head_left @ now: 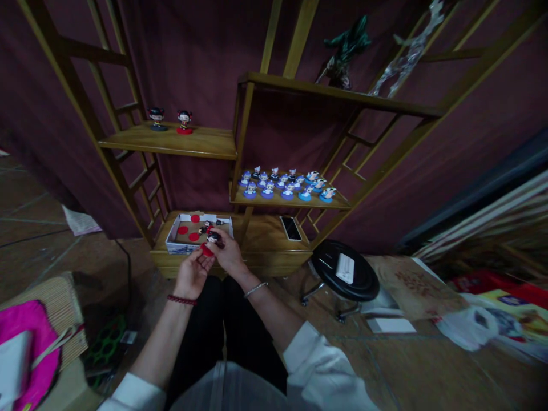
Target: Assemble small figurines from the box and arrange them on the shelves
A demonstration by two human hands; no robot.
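My left hand [194, 274] is closed on a round red base [207, 250], pinched at its edge. Just above it, my right hand [231, 254] grips a small black-haired figurine [213, 237] by its upper part. Figurine and base meet between the two hands; whether they are joined I cannot tell. Beyond my hands is a shallow open box [178, 249]. Several red discs, one of them a loose red disc [183, 230], lie in it beside small dark figurine parts [206, 224], partly hidden by my fingers.
Two finished-looking figurines stand on the upper left shelf [205, 149]. Rows of blue and white figurines [268, 188] fill the middle shelf. A phone [291, 228] lies on the lower board. A black wheeled stool [363, 279] is at right, a pink cloth [43, 342] at left.
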